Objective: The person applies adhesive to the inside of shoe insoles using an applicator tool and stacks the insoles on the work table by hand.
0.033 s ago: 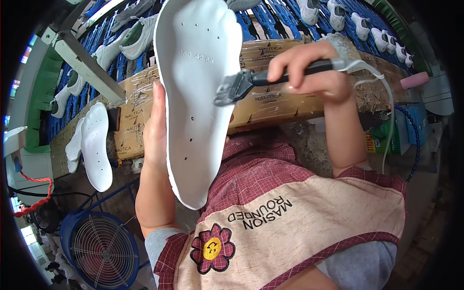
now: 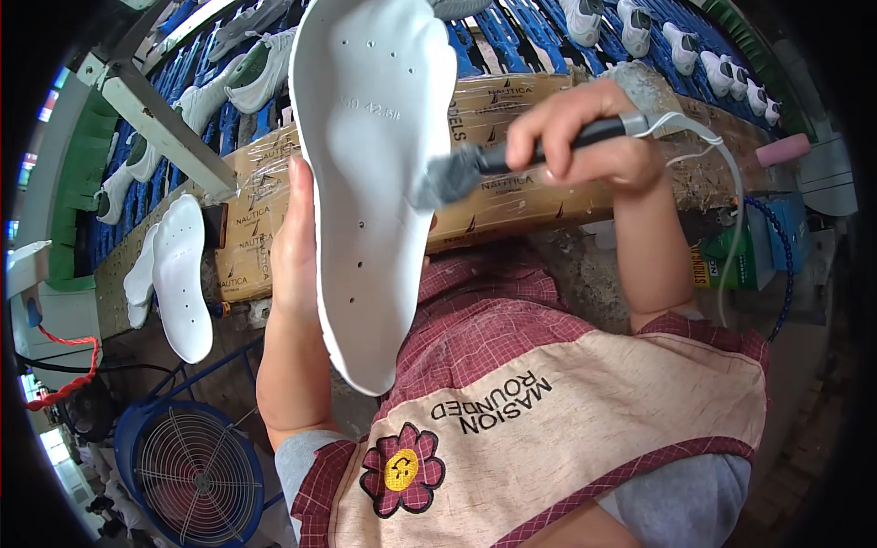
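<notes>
A white shoe sole [image 2: 365, 183] with small holes stands upright in front of me, its inner face toward me. My left hand [image 2: 294, 242] grips it from behind, the thumb along its left edge; most of the fingers are hidden. My right hand [image 2: 589, 137] is closed around the dark handle of a brush [image 2: 452, 173], which has a tube at its back end. The grey brush head is blurred and lies over the sole's right edge; whether it touches there I cannot tell.
Two more white soles [image 2: 183, 274] lean on the bench edge at left. Behind stands a cardboard-covered bench [image 2: 512, 196], and beyond it white shoes [image 2: 637, 27] on a blue slatted conveyor. A blue round fan [image 2: 196, 475] is low at left; a white post [image 2: 164, 132] rises near it.
The brush has shifted slightly right and turned, its head now at the sole's right edge. The sole is almost unmoved, and my left hand keeps its place.
</notes>
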The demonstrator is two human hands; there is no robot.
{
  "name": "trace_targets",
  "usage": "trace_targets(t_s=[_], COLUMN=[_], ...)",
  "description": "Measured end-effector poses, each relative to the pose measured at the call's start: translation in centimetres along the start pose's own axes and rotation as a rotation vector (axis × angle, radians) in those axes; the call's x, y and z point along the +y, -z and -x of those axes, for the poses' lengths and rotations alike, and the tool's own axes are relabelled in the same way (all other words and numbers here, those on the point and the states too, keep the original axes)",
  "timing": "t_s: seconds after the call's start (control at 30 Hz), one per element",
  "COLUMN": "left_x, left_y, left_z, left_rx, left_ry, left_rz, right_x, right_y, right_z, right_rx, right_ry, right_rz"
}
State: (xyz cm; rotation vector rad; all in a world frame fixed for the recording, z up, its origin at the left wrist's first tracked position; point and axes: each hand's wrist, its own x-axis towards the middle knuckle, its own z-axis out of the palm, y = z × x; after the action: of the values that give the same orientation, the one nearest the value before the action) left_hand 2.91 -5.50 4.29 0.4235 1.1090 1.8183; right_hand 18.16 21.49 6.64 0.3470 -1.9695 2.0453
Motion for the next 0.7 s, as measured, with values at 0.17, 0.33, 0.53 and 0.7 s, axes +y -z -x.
trace_targets(t_s=[0.17, 0.33, 0.53, 0.7], left_x=[-1.0, -4.1, -4.2, -7.1], left_y=[0.4, 2.4, 6.7, 4.7], left_z=[0.2, -0.8, -4.1, -4.7], left_rx=[0.087, 0.066, -0.449, -0.635], left_ry=[-0.012, -0.043, -0.281, -0.008], left_rz=[-0.064, 0.117, 0.431, 0.681], right_x=[1.0, -0.7, -1.8, -0.9], right_y=[0.9, 3.0, 3.2, 1.3], right_z=[1.1, 2.8, 3.9, 2.9], right_rx=[0.064, 0.086, 0.123, 0.187], right_ry=[0.133, 0.219, 0.288, 0.278], right_rz=[0.056, -0.126, -0.205, 0.004])
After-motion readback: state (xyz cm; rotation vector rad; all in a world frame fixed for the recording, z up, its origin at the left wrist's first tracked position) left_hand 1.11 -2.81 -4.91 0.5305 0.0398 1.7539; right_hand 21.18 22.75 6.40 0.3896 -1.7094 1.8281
